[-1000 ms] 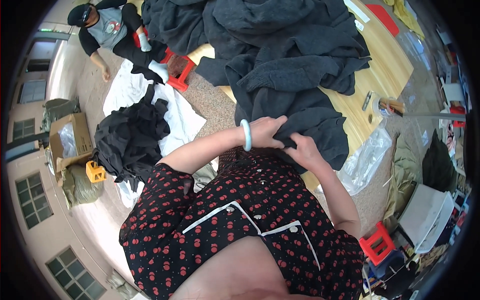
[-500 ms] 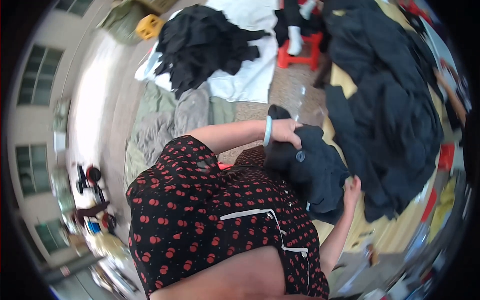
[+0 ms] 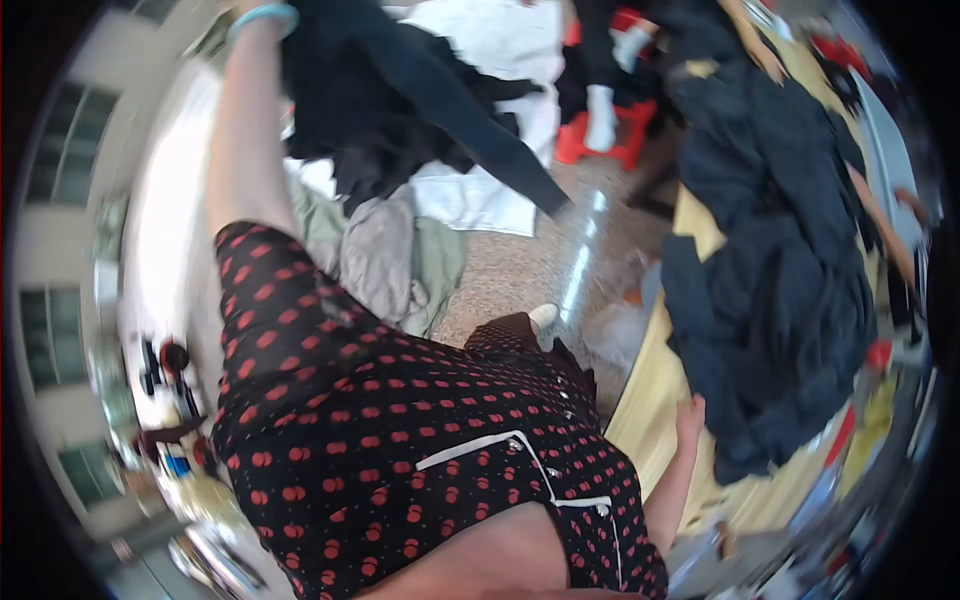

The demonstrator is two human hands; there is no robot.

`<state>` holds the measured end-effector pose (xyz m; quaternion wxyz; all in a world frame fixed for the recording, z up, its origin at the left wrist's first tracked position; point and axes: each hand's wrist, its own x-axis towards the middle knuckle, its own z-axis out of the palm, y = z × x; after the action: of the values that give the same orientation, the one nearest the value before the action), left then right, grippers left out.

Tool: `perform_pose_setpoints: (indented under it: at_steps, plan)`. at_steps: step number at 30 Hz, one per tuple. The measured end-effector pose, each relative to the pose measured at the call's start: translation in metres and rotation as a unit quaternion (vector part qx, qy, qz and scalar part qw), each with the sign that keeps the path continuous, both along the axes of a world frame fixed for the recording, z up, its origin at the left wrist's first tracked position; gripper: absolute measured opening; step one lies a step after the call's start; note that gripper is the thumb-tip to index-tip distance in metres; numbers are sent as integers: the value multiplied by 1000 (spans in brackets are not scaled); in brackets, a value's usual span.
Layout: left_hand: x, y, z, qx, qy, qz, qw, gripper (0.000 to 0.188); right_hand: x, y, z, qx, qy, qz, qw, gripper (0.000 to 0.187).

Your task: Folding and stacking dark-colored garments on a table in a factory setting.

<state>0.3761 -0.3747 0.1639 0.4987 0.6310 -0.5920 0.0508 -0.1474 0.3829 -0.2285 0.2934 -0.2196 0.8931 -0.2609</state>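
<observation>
My left arm reaches far out to the upper left, and only the edge of my left hand (image 3: 246, 6) shows above a light-blue wristband; its fingers are cut off by the frame. Beside it a dark garment (image 3: 450, 105) stretches through the air over a heap of black clothes (image 3: 380, 170), a long sleeve-like part trailing to the right. Whether my fingers still grip it is hidden. My right hand (image 3: 690, 412) is low by the edge of the wooden table (image 3: 640, 425), next to a pile of dark garments (image 3: 780, 300). Its fingers are blurred.
White sheeting (image 3: 490, 200) lies under the black heap, with grey and green cloth (image 3: 380, 255) nearer me. A red stool (image 3: 625, 130) with a seated person's legs is at the top. Clear plastic (image 3: 615, 330) lies by the table. Another person's arm (image 3: 880, 225) reaches in at the right.
The dark garment has gone from in front of my body to above the heap at upper left, swung by my left arm. My right hand has let go of it and moved slightly down.
</observation>
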Motion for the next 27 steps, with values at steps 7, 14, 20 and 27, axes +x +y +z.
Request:
perform_pose_setpoints:
  at_steps: [7, 14, 20, 27]
  plan:
    - [-102, 4, -206, 480, 197, -222, 826, 28, 44, -12, 32, 3, 173, -144, 974, 36]
    - [-304, 240, -391, 731, 32, -379, 567, 29, 15, -30, 76, 70, 385, -118, 913, 56]
    - [-419, 394, -362, 488, -298, -662, 484, 38, -16, -20, 46, 234, 311, -82, 917, 35]
    - [-490, 504, -308, 388, -262, -775, 425, 35, 54, -30, 58, -89, 276, -88, 953, 11]
